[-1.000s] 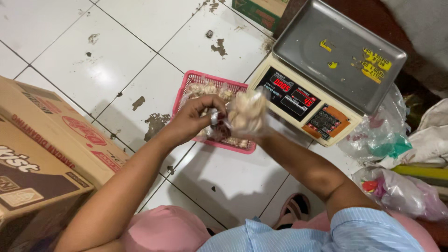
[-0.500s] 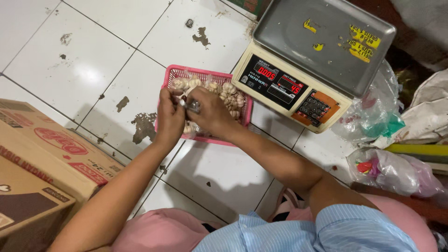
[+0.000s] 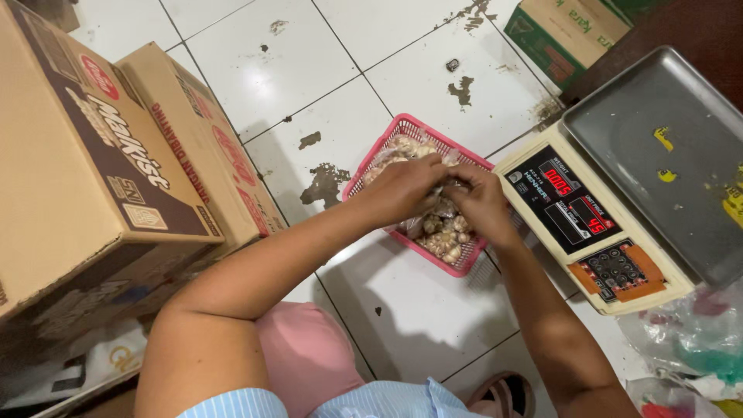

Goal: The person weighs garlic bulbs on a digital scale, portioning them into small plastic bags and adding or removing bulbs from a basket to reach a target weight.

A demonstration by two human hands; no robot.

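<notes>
A pink plastic basket (image 3: 370,162) sits on the white tiled floor, filled with clear bags of garlic (image 3: 445,240). Both my hands are down inside it. My left hand (image 3: 402,190) covers the middle of the basket, fingers curled over a clear bag of garlic (image 3: 445,205). My right hand (image 3: 481,203) meets it from the right, and its fingers pinch the same bag. The bag is mostly hidden under my hands.
A digital weighing scale (image 3: 619,193) with a bare steel pan (image 3: 673,155) stands just right of the basket. Large cardboard boxes (image 3: 101,155) stand at left, another box (image 3: 569,31) at the top right. Plastic bags (image 3: 689,340) lie at lower right. My pink-clad knee (image 3: 306,348) is below.
A second ago I held a clear bag of garlic up in front of the scale. Both hands have since come down into the basket with it. The camera has shifted.
</notes>
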